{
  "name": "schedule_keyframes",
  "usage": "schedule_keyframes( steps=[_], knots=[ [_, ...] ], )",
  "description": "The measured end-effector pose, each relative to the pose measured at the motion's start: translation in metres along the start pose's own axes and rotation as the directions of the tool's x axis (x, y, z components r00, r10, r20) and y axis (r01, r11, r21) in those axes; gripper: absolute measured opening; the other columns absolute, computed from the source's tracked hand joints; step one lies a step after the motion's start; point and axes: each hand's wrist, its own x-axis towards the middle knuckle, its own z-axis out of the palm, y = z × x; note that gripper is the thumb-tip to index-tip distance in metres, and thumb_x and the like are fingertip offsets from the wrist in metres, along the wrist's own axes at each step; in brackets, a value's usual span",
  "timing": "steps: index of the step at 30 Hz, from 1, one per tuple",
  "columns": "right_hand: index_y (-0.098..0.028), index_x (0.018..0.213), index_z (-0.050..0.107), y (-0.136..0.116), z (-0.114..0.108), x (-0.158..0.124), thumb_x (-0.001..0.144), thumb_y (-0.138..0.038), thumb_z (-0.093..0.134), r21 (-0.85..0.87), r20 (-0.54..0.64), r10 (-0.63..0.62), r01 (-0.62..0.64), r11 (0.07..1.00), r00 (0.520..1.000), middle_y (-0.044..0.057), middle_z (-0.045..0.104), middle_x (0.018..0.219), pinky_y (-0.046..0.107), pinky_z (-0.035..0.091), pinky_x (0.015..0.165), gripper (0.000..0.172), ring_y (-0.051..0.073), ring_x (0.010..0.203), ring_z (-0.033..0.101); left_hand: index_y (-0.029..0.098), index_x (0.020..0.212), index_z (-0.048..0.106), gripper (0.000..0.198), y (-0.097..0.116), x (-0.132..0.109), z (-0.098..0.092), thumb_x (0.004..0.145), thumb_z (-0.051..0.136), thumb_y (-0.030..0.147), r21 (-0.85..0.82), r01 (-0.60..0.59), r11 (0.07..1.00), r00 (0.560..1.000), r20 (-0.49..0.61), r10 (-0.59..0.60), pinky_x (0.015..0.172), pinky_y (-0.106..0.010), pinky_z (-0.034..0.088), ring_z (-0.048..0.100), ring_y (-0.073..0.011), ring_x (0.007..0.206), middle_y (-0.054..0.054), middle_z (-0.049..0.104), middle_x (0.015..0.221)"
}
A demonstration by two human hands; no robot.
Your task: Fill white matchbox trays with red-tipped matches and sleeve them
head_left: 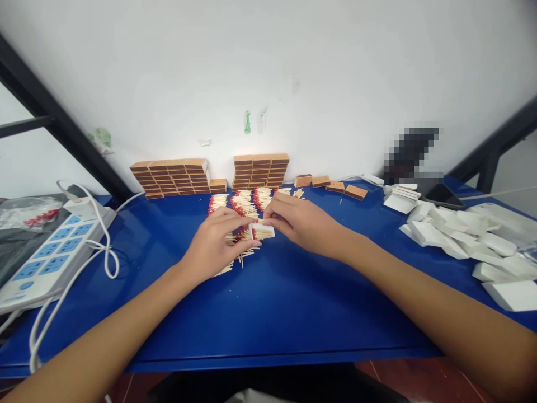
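Note:
A small white matchbox tray, partly filled with red-tipped matches, sits between my hands just above the blue table. My left hand grips its left end between thumb and fingers. At the tray's upper edge, the fingertips of my right hand are pinched together on what looks like a match, its red head pointing left. Loose matches lie in several heaps behind the hands, heads mostly toward the left. More matches lie under and beside my left hand, partly hidden by it.
Brown matchboxes stand stacked along the wall, in a left stack and a middle stack. Several single matchboxes lie right of these. White trays are piled at the right. A power strip with a white cable lies left.

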Motion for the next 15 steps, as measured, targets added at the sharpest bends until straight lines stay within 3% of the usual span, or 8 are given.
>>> schedule_keyframes(
  steps=[10, 15],
  knots=[
    [-0.019, 0.096, 0.068, -0.001, 0.002, -0.001, 0.101, -0.031, 0.059, 0.004, -0.011, -0.028, 0.028, 1.0, 1.0, 0.007, 0.065, 0.098, 0.031, 0.041, 0.069, 0.016, 0.018, 0.078, 0.057, 0.019, 0.116, 0.076, 0.037, 0.001, 0.0, 0.0, 0.088, 0.081, 0.042, -0.009, 0.015, 1.0, 1.0, -0.013, -0.015, 0.086, -0.037, 0.057, 0.066, -0.0229, 0.097, -0.008, 0.076, 0.099],
    [-0.019, 0.089, 0.067, 0.036, -0.02, 0.001, 0.1, -0.031, 0.056, -0.099, -0.101, 0.113, -0.124, 0.987, 0.988, 0.009, 0.067, 0.091, 0.032, 0.04, 0.074, 0.02, 0.021, 0.083, 0.059, 0.022, 0.118, 0.076, 0.037, 0.001, 0.0, 0.001, 0.088, 0.08, 0.042, 0.006, 0.027, 1.0, 1.0, -0.011, -0.027, 0.088, -0.04, 0.058, 0.067, -0.0235, 0.099, -0.007, 0.077, 0.101]
  ],
)
